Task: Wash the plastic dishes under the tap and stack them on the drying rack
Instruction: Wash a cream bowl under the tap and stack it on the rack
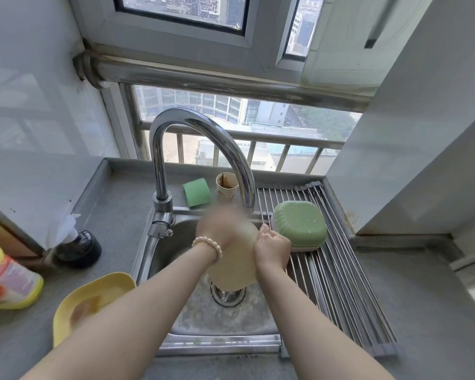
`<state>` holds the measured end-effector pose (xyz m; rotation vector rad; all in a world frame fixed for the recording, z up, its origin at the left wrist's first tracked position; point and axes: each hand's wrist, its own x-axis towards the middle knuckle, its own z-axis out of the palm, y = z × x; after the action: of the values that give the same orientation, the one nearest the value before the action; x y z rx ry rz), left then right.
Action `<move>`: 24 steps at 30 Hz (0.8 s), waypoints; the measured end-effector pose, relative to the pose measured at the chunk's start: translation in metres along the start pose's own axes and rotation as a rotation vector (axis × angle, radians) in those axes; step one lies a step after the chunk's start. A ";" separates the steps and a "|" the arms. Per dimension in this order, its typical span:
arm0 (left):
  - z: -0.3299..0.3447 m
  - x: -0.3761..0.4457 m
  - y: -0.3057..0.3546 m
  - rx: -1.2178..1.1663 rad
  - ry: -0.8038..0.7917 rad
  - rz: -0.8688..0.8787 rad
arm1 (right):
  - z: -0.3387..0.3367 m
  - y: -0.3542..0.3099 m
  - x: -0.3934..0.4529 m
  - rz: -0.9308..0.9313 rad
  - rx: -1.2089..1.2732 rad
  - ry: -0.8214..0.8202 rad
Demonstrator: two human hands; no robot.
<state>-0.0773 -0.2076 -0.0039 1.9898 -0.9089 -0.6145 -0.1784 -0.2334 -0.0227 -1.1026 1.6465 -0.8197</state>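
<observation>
A pale beige plastic plate point(235, 267) stands tilted over the steel sink point(176, 305), just below the chrome tap point(203, 133). My right hand point(272, 249) grips its right edge. My left hand point(217, 229), blurred with motion, lies on the plate's upper face. A green plastic bowl point(300, 226) lies upside down on the roll-up drying rack point(340, 292) to the right of the sink. A yellow plastic dish point(93, 297) with brown residue sits on the counter at the left, partly hidden by my left forearm.
A green sponge point(196, 192) and a stained paper cup point(226, 186) stand behind the sink. A yellow bottle point(8, 278) and a dark round object with white plastic point(78, 246) stand on the left counter. Walls close in on both sides.
</observation>
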 end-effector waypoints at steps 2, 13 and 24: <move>0.001 -0.008 0.001 0.167 0.017 0.138 | -0.001 0.000 0.000 0.061 0.071 0.019; -0.010 -0.002 0.006 0.218 -0.205 0.161 | -0.008 -0.003 -0.003 0.075 0.141 0.021; -0.018 -0.007 -0.015 -0.218 0.003 -0.092 | -0.007 -0.014 0.010 0.386 0.410 -0.059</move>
<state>-0.0631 -0.1877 -0.0066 1.8429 -0.7186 -0.7306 -0.1828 -0.2471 -0.0115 -0.4985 1.4896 -0.8107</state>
